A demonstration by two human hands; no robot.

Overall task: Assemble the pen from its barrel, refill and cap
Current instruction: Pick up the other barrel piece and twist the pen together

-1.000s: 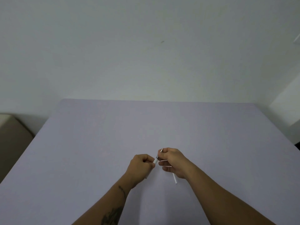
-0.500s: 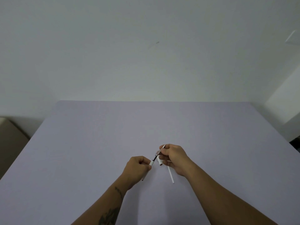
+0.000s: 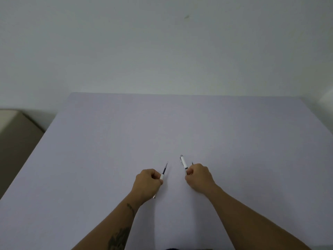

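Note:
My left hand [image 3: 146, 184] is closed around a white pen barrel [image 3: 162, 177]. A dark refill [image 3: 165, 168] sticks out of the barrel's upper end, and the barrel's lower end shows below my fist. My right hand [image 3: 199, 179] grips a white pen part with a metal clip [image 3: 183, 162], which points up and away from me. A thin dark tip [image 3: 192, 163] also pokes out above the right fist. The two hands are apart, low over the table, and the parts do not touch.
The work surface is a pale lilac table [image 3: 180, 127] that ends at a white wall. A beige box [image 3: 16, 129] stands on the floor past the table's left edge.
The hands were joined at the pen in the middle; they have pulled apart, the left keeping the barrel with the refill, the right taking away the clipped white part.

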